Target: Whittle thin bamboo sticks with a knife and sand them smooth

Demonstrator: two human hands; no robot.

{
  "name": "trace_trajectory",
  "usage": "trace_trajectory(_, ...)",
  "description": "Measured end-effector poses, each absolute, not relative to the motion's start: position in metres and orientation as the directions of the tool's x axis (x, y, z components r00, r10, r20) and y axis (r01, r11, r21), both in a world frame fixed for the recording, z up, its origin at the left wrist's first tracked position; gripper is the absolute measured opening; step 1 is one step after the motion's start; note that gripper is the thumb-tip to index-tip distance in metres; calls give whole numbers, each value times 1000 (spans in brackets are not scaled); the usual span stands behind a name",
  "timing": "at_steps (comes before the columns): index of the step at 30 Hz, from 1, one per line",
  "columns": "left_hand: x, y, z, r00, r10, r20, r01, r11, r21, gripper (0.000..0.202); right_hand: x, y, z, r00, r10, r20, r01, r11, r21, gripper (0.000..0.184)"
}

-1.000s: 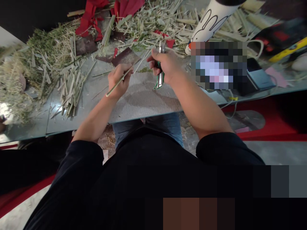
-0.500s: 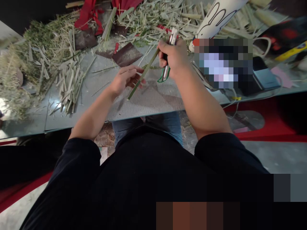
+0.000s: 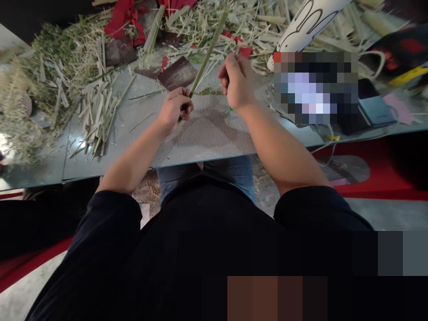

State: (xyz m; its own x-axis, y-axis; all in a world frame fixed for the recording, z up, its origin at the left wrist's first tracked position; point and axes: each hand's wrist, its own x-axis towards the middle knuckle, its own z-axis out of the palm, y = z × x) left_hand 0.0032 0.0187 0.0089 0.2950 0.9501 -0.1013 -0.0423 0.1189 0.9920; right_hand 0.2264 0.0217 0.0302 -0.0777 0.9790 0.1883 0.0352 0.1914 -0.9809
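left hand: i see the left hand (image 3: 176, 107) clenched on a green strip (image 3: 209, 49), its thumb and fingers folded around the lower part.
strip: it slants from that grip up and to the right, its far end seen against the shavings (image 3: 197, 31).
right hand: the right hand (image 3: 238, 82) is curled closed, apart from the strip, around a green-edged tool (image 3: 230, 108); only a small green bit shows to me below the palm, the rest hidden.
worktop: both hands are over the grey table (image 3: 187, 147), near its front edge.
bundle: left of the left hand, i have a pile of split strips (image 3: 96, 120) lying on the table.
brown piece: a dark brown sheet (image 3: 177, 73) lies just beyond the left hand.
back left: a leafy heap (image 3: 50, 49) and some red cloth (image 3: 118, 18).
right side: a tilted white tumbler (image 3: 301, 33) with a rabbit drawing, beside a pixelated patch i cannot read.
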Motion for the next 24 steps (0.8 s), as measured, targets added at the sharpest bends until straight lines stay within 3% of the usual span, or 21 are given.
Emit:
trace_trajectory(1, 4, 17, 10, 277, 956, -98, -59, 119, 991, 17, 220, 17, 28, -21, 955, 297, 52, 297, -953, 63)
trace_trajectory(3, 6, 14, 13, 256, 963, -79, -76, 102, 992, 17, 211, 8, 25, -149, 922, 356, 146, 377, -915, 60)
trace_trajectory(5, 7, 12, 14, 243, 968, -58, -74, 78, 994, 16, 207, 2, 23, -279, 918, 283, 234, 351, -907, 59)
trace_trajectory(8, 6, 13, 10, 265, 963, -48, -31, 59, 998, 13, 204, 2, 19, -273, 939, 211, 307, 293, -906, 59)
trace_trajectory(12, 2, 22, 3, 246, 969, -41, 45, 31, 998, 9, 204, 6, 13, -229, 935, 272, 448, 349, -823, 55)
trace_trajectory(16, -1, 27, 4, 196, 980, -37, 11, 36, 999, 11, 216, 5, 20, -336, 908, 249, 482, 393, -783, 49)
trace_trajectory(19, -2, 29, 7, 153, 988, -22, -27, 26, 999, 12, 230, 1, 31, -572, 815, 91, 430, 392, -813, 35)
trace_trajectory(21, -2, 29, 8, 142, 990, -10, -35, 15, 999, 14, 235, -1, 36, -703, 705, -94, 470, 361, -805, 40)
trace_trajectory(24, -2, 29, 11, 150, 988, 26, -81, -14, 997, 16, 233, -4, 37, -725, 658, -203, 504, 305, -808, 38)
